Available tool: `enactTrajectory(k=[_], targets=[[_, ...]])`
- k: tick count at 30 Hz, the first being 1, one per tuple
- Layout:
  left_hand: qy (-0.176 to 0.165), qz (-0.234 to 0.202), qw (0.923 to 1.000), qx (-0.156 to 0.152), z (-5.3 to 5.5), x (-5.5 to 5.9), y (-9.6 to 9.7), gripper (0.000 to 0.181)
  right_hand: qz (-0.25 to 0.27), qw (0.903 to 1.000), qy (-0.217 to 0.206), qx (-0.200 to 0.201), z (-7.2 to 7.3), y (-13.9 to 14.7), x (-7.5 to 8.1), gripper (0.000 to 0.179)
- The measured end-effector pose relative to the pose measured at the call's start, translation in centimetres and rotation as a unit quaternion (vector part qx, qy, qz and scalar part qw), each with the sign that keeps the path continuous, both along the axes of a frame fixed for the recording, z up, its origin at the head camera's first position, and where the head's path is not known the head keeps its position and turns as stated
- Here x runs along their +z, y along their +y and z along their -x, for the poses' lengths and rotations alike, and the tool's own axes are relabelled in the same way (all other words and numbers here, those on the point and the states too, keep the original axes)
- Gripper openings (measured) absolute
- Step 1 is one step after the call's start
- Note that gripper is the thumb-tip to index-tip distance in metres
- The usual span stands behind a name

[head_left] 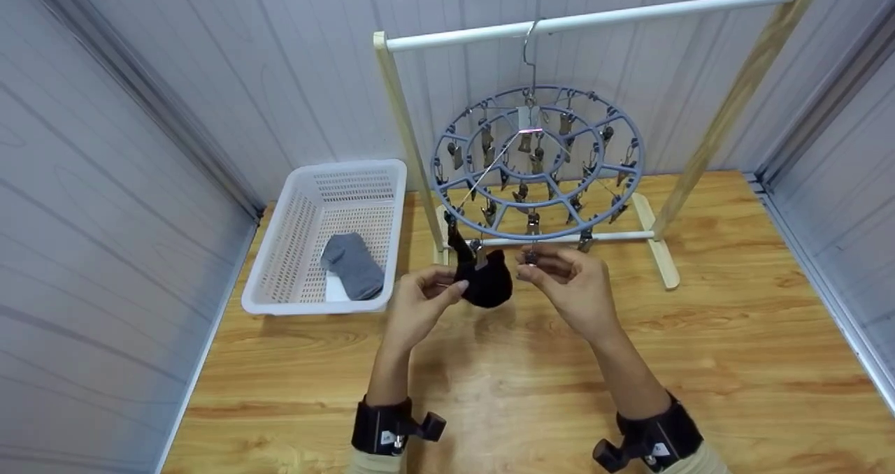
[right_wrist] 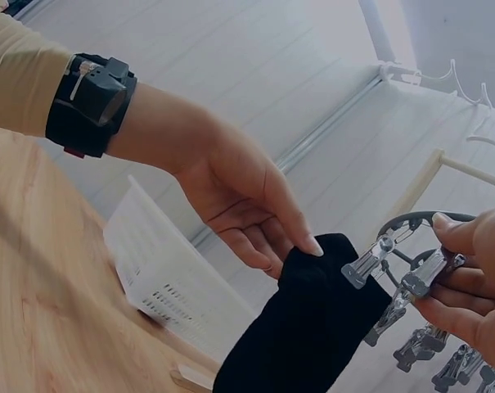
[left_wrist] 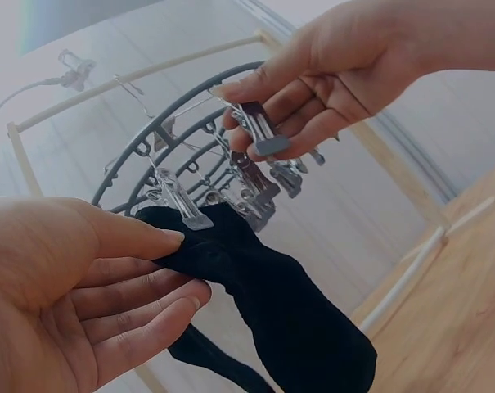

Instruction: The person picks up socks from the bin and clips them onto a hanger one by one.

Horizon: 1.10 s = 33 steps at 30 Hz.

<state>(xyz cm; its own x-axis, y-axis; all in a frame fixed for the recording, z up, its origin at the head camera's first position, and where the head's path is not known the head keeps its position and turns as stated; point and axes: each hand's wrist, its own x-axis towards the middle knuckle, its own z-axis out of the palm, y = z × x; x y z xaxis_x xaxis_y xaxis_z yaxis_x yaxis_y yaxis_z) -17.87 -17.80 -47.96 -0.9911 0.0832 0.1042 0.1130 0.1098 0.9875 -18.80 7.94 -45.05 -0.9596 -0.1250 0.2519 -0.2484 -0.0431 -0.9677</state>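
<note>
A black sock [head_left: 486, 284] hangs from a metal clip [left_wrist: 183, 201] at the near rim of the round grey hanger [head_left: 447, 201]. My left hand [head_left: 421, 305] pinches the sock's upper edge between thumb and fingers, just beside that clip. My right hand [head_left: 570, 289] holds a neighbouring metal clip [right_wrist: 427, 272] between thumb and fingertips. In the right wrist view, the sock's edge lies close to this second clip. Another narrow black piece of fabric [head_left: 459, 245] hangs at the rim to the left, partly hidden behind the sock in the left wrist view.
The hanger hooks over the white bar [head_left: 664, 11] of a wooden-legged rack [head_left: 741, 96]. Several more clips dangle from its rings. To the left, a white perforated basket [head_left: 253, 296] holds a grey sock [head_left: 355, 268] and something white [head_left: 336, 289]. Panelled walls enclose the wooden surface [head_left: 755, 362].
</note>
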Motion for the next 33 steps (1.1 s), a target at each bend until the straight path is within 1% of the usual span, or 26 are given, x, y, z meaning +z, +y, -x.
enactTrajectory(k=[7,11,18,23,28,31,33], targets=[[-0.004,-0.005,1.0000,-0.006,0.1,-0.3,0.2,0.018,-0.007,0.9999,-0.002,-0.010,0.0,0.1,0.1,0.030],[-0.003,0.004,1.0000,-0.007,0.1,-0.4,0.2,0.021,-0.011,0.9998,-0.007,-0.013,-0.1,0.1,0.3,0.028],[-0.009,0.019,0.9998,-0.009,-0.1,-0.2,-0.2,0.025,0.019,0.9997,-0.014,0.007,-0.1,0.1,0.3,0.025],[-0.003,0.036,0.9993,0.000,-0.2,0.0,-0.9,0.023,0.018,0.9996,-0.017,0.011,0.0,-0.1,0.1,0.027],[0.005,0.036,0.9993,0.003,-0.6,0.6,-1.5,0.020,0.017,0.9997,-0.018,0.009,0.0,-0.2,0.1,0.027],[0.010,0.037,0.9992,0.010,-0.9,1.2,-1.8,0.019,0.016,0.9996,-0.020,0.009,0.0,-0.2,0.1,0.027],[0.018,0.047,0.9985,0.018,-1.0,1.6,-1.9,0.020,0.016,0.9996,-0.021,0.012,-0.1,-0.1,0.1,0.028]])
